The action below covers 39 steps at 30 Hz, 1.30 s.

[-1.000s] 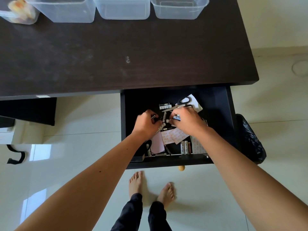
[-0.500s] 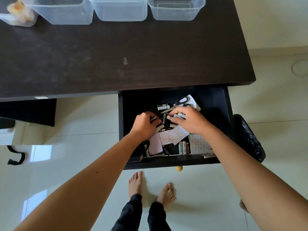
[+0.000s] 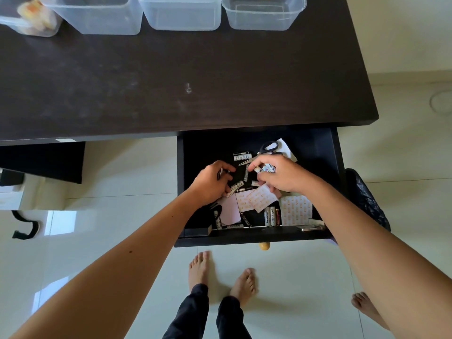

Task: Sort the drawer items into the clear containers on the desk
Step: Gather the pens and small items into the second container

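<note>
The dark drawer stands pulled out under the desk, holding loose batteries, patterned pink and white paper slips, a pink note and scissors. My left hand is inside the drawer, fingers closed around several batteries. My right hand is just to its right, gripping white batteries between thumb and fingers. Three clear containers line the desk's far edge; the right one looks bare inside.
A fourth clear tub at the far left holds yellowish items. The dark desktop lies between the containers and the drawer. A black bag sits on the floor right of the drawer. Another person's foot is at the lower right.
My right hand has shifted up and back in the drawer, lifting white batteries between its fingers. My left hand stays closed in nearly the same spot.
</note>
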### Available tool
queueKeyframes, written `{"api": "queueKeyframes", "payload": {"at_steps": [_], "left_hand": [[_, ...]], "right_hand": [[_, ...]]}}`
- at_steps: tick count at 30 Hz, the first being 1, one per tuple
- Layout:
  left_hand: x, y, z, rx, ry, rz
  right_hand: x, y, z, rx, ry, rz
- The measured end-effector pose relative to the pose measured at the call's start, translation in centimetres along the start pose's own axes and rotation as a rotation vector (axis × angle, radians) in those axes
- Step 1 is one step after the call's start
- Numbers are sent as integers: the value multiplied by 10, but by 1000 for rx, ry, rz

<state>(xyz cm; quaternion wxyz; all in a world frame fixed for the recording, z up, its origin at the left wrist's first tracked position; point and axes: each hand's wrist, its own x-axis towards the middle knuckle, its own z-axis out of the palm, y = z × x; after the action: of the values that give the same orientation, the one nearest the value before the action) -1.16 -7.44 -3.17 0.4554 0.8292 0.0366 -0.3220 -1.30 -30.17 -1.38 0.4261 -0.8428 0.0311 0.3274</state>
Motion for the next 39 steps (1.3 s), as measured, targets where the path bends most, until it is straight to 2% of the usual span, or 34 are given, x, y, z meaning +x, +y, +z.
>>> {"api": "queueKeyframes", "payload": {"at_steps": [5,11,16,21,24,30,35,39], "left_hand": [[2,-2,3,180,-7,39],[7,-2,10,366,-16,72],[9,-3,10,374,-11,59],[10,-4,10,330,46,41],[8,-4,14,378,55,47],[8,-4,20,418,91,68],[7,-1,20,389,99,89],[6,-2,17,328,96,136]], "right_hand": [[9,-2,2,-150,72,-64],[15,-5,5,-324,29,-37],[13,-7,4,-461,15,-45],[17,-6,10,-496,11,-34],[16,-5,8,-432,6,-40],[10,-2,-4,-183,106,-66],[13,0,-6,51,38,-29],[19,-3,-4,43,42,-18]]}}
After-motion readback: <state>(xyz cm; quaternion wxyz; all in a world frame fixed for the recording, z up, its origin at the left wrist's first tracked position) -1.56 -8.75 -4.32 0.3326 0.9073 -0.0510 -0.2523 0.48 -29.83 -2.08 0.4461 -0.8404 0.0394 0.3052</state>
